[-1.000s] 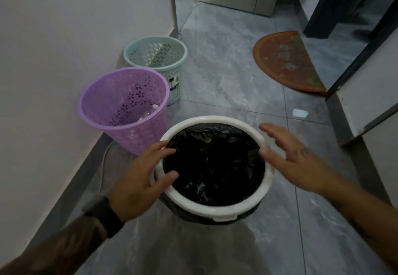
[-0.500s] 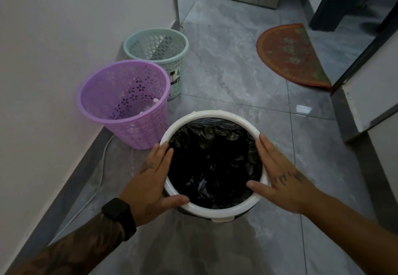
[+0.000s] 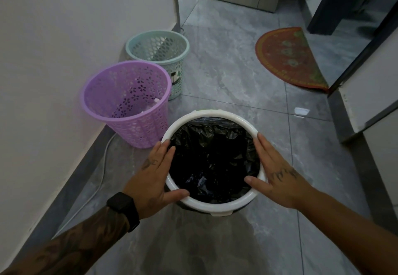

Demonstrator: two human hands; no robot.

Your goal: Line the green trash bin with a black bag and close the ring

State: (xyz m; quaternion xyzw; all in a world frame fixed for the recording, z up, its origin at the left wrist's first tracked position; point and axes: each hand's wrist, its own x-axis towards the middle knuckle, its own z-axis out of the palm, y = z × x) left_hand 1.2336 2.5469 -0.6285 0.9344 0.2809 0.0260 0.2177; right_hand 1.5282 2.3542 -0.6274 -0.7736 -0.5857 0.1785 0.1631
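The trash bin stands on the floor right in front of me, its body almost hidden under a white ring (image 3: 217, 114) that sits on its top edge. A crinkled black bag (image 3: 211, 156) lines the inside, and a strip of it shows below the ring at the front. My left hand (image 3: 150, 180) lies flat on the ring's left side, thumb along the front. My right hand (image 3: 277, 177) lies flat on the right side, with its thumb reaching over the bag. Neither hand holds anything.
A purple perforated basket (image 3: 129, 124) stands against the wall just left of the bin, with a mint green basket (image 3: 178, 72) behind it. A white cable (image 3: 103, 167) runs along the skirting. A red half-round mat (image 3: 288, 59) lies by a doorway at the far right.
Both hands came down from hovering beside the bin onto the white ring's two sides. They have stayed flat there over the last half second.
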